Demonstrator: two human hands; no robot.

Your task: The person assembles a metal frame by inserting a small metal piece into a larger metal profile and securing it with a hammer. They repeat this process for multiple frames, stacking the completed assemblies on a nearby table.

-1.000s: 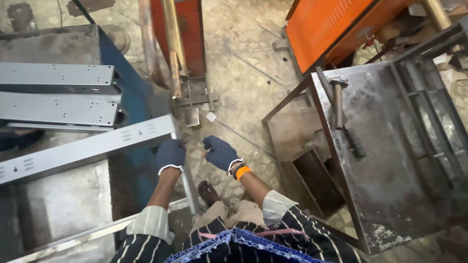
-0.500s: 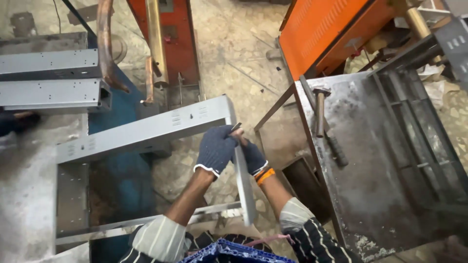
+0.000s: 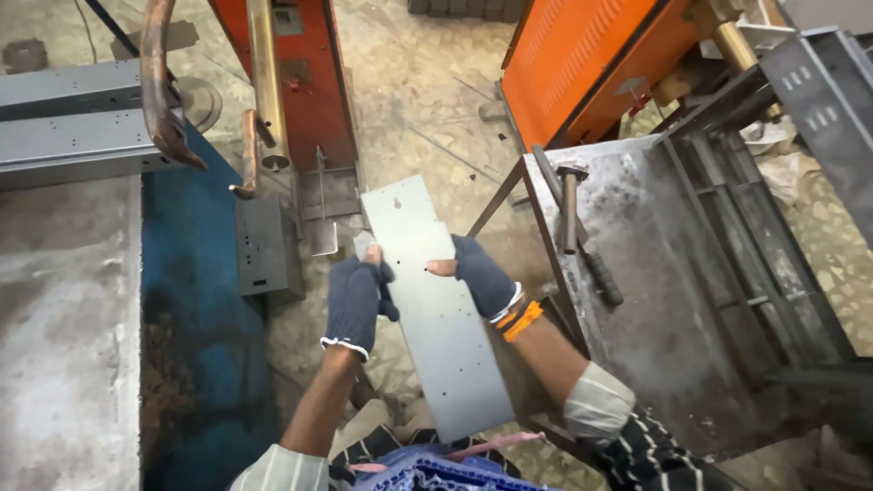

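The flat grey metal sheet has swung up — its wide face shows now. The left hand and right hand — both in blue gloves — pinch its edges.

Both forearms are reaching forward from rolled-up striped sleeves, the left hand curling its dark knit glove with fingers wrapping inward, the right hand angling in across from it – bare thumb tip poking out, orange band at the wrist.

One grey metal panel, two gloved hands, one hammer, two grey channels.
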